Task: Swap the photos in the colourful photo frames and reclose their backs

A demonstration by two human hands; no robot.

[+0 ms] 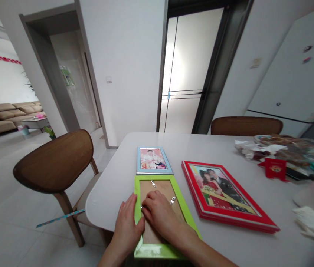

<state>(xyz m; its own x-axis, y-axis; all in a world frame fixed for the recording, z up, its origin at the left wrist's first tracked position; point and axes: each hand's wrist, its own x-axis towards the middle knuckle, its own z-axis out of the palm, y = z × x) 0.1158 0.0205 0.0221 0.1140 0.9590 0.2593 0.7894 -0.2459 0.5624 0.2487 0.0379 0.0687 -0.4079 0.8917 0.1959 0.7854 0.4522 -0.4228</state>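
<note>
A green picture frame (183, 207) lies face down near the table's front edge, its brown backing board (161, 185) facing up. My left hand (127, 220) grips its left side, fingers along the outer rim and thumb over the inner edge. Bent over the backing, my right hand (159, 213) has its fingertips pressed at a small metal clip (141, 207) by the left rim. Two more metal clips show, one at the top (153, 183) and one on the right (173, 200). The lower part of the backing is partly hidden by my right forearm.
Beyond the green frame lies a blue picture frame (154, 160) with a photo. Stacked red picture frames (226, 193) lie to the right on the white table (201, 146). Plastic-wrapped items (298, 146), a red packet (275, 169) and tissues (313, 222) sit farther right. Wooden chairs (59, 161) stand around.
</note>
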